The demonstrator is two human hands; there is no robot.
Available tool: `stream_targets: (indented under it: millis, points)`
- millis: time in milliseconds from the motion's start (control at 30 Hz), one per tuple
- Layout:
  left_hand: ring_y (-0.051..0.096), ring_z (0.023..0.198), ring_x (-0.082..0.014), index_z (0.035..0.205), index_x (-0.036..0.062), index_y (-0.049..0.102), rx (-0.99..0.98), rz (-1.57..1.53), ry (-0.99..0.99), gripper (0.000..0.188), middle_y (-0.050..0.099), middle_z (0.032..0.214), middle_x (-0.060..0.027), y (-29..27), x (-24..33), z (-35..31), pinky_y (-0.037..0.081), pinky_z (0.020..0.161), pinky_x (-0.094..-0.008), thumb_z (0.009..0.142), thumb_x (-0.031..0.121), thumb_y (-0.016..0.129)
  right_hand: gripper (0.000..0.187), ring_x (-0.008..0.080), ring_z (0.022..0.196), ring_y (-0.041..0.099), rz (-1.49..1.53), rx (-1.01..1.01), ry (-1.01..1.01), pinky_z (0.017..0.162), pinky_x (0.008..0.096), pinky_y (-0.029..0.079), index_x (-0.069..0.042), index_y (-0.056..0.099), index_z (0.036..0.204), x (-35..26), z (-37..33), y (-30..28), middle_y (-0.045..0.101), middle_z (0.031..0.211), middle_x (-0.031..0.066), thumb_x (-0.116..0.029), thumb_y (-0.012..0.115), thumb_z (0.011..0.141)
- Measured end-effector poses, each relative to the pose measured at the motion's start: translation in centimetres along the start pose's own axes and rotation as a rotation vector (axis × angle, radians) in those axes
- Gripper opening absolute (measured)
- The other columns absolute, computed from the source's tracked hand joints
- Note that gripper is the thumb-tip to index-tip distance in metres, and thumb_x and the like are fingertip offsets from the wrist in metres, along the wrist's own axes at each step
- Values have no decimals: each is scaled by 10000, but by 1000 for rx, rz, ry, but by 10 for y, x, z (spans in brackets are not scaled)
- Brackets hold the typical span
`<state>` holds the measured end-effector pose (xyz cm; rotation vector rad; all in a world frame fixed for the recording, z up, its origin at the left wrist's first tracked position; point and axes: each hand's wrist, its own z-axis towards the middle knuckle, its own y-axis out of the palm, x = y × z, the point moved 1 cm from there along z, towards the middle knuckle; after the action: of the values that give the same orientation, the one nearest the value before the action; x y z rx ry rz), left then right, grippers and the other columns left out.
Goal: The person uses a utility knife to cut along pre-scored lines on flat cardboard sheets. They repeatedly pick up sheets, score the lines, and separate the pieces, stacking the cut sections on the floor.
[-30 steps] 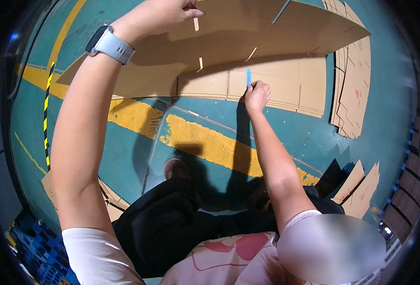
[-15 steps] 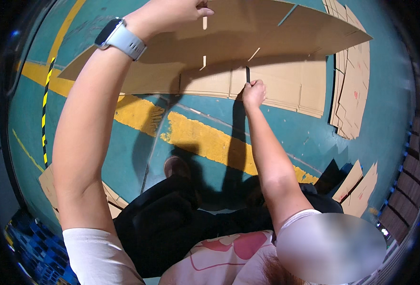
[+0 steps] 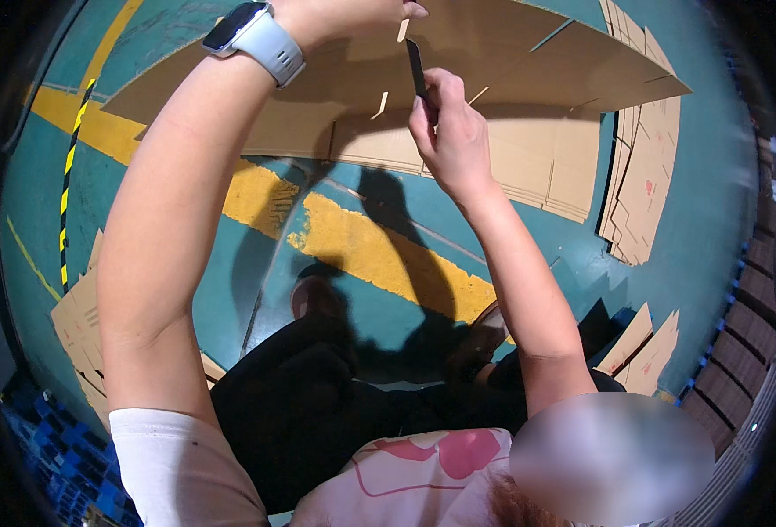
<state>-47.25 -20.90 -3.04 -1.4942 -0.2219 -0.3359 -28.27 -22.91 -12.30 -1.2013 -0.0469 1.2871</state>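
My left hand (image 3: 348,19), with a pale watch strap on its wrist, reaches to the upper edge of a large brown cardboard sheet (image 3: 317,83). Its fingers are pinched together at the sheet, partly cut off by the picture's top. The sheet is tilted and has several narrow slots. My right hand (image 3: 454,140) is closed round a slim, flat black blade-like tool (image 3: 417,68), whose tip points up to a slot just below the left fingers. Most of its handle is hidden in the fist. Under the raised sheet lies more flat cardboard (image 3: 511,162).
A stack of cut cardboard (image 3: 647,176) lies on the green floor at the right. More cardboard pieces (image 3: 638,351) are at the lower right and lower left (image 3: 79,329). Yellow floor stripes (image 3: 370,246) cross in front of my feet. Dark slatted boards (image 3: 748,342) line the right rim.
My right hand has moved up and a little left with the black tool, from the sheet's lower part to near my left hand. My left hand has shifted slightly right and up.
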Motion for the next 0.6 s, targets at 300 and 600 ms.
stream_targets:
  millis: [300,600]
  points:
    - [610,781,-397,812,28,625,49,9,41,195,627,777,-213,2,2,-5,485,680,-454,812,223,621,244,327,633,619,-176,6,-42,536,421,485,-50,415,952,-7,25,10,584,663,141,-82,595,791]
    - [622,807,-388,840,27,645,49,-19,40,201,642,816,-213,-4,9,-12,496,714,-455,819,223,609,240,331,675,621,-175,-55,39,581,436,485,-44,401,914,-16,26,12,593,697,136,-96,601,792]
